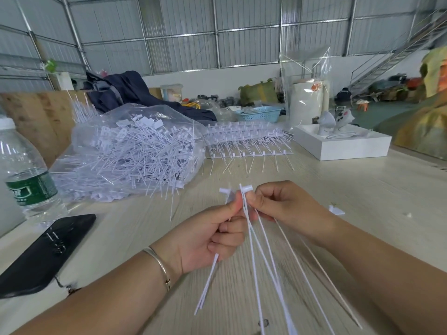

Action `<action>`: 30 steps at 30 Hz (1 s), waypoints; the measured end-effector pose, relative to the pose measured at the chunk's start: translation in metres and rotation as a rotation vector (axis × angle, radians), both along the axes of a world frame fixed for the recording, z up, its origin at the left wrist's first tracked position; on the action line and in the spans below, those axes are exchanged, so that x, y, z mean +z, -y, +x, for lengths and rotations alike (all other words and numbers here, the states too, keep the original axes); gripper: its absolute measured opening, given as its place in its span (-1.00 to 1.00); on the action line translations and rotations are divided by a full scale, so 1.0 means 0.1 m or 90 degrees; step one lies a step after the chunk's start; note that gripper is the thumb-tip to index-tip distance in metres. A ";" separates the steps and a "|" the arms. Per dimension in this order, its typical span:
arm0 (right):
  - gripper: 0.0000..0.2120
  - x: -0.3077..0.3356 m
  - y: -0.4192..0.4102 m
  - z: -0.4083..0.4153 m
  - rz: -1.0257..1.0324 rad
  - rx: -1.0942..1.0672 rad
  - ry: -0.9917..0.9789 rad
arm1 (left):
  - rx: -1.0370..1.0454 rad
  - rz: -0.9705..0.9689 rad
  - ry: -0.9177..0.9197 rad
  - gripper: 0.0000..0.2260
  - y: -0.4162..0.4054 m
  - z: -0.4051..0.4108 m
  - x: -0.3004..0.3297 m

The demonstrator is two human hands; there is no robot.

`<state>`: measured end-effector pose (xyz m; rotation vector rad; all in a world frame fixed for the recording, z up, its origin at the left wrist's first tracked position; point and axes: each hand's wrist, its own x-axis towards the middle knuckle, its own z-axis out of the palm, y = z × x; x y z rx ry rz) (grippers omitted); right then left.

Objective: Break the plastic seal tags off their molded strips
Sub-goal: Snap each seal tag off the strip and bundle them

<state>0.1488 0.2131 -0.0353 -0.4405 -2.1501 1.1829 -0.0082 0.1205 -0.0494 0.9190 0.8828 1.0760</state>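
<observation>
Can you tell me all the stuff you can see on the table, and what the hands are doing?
Loose tags: too many to count, white, heaped in and on a clear plastic bag at the left middle.
Tag strips: a stack, white, behind the hands at the table's middle.
Held tags: several, white, long tails hanging down from both hands.
Broken bit: one, white, on the table right of the hands.
Water bottle: one, clear with a green label, far left.
Phone: one, black, lying flat at the near left.
Box: one, white, back right, with grey things on it.
Basket: one, light blue, at the back.
Table: one, pale wood.
Left hand: grips a few tags; a thin bracelet is on its wrist.
Right hand: pinches the tags near their heads.
</observation>
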 end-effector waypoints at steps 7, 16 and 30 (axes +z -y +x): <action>-0.65 -0.01 -0.17 0.08 -0.008 -0.117 -0.044 | 0.293 0.034 0.022 -0.82 -0.07 -0.08 0.02; -0.84 -0.02 -0.18 0.08 -0.006 -0.086 -0.048 | 0.323 0.046 -0.136 -0.92 -0.06 -0.06 -0.01; -0.95 0.07 -0.22 0.19 -0.094 -0.007 0.015 | 0.190 0.067 -0.246 -0.83 -0.02 -0.08 0.02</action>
